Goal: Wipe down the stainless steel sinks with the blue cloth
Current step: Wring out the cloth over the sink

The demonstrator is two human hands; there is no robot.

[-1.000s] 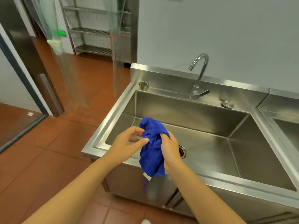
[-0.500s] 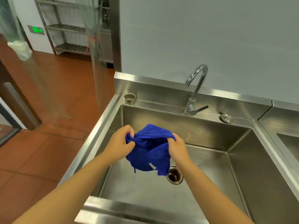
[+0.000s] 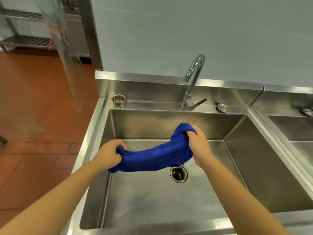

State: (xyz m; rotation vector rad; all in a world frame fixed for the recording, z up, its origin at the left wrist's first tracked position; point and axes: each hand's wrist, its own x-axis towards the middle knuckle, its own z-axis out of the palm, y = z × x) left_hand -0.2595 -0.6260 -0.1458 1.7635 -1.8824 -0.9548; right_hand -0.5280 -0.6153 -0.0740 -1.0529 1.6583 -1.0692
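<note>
A blue cloth (image 3: 155, 156) is stretched between both hands above the basin of a stainless steel sink (image 3: 152, 200). My left hand (image 3: 110, 154) grips its left end near the basin's left wall. My right hand (image 3: 199, 146) grips its bunched right end, higher and closer to the back wall. The cloth sags in the middle, just left of the round drain (image 3: 178, 173). A second sink (image 3: 298, 133) begins at the right edge.
A curved tap (image 3: 193, 82) with a lever stands on the back ledge, with a small metal strainer cup (image 3: 118, 100) at its left corner and a drain plug (image 3: 223, 107) to its right. Red tile floor (image 3: 37, 116) and metal shelving lie to the left.
My hands have drawn apart, pulling the bunched cloth out into a long band. The view has moved closer over the basin.
</note>
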